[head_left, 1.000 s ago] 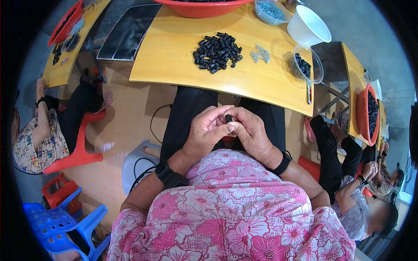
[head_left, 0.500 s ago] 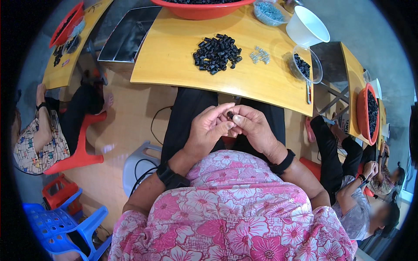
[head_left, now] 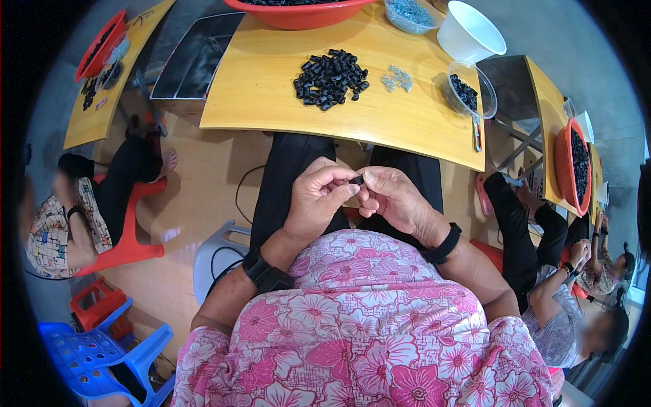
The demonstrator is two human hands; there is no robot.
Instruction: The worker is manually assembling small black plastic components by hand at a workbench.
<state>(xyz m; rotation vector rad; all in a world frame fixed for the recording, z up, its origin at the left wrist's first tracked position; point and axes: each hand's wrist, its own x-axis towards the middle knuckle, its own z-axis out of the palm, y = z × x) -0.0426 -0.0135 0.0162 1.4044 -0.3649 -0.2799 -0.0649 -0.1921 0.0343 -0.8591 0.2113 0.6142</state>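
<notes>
Between my two hands, over my lap in front of the table edge, is a small black plastic part (head_left: 357, 180). My left hand (head_left: 316, 197) pinches it between thumb and forefinger. The fingertips of my right hand (head_left: 393, 195) close on its other side, thumb pressed against it. Fingers cover most of the part, so its exact shape is hidden. On the yellow table (head_left: 251, 102) lies a loose heap of similar small black parts (head_left: 331, 80). To the right of the heap is a little group of small clear or silvery pieces (head_left: 397, 79).
Along the table's far side stand a red basin (head_left: 305, 15) of black parts, a clear tub (head_left: 410, 17) of small pieces and a white bucket (head_left: 471, 32). A clear bowl (head_left: 487, 91) and a slim tool (head_left: 477, 134) are at the right. Co-workers sit on both sides.
Both hands stay together in front of me. My fingers have shifted on the black part, which now lies more sideways between the fingertips. The view has moved slightly.
</notes>
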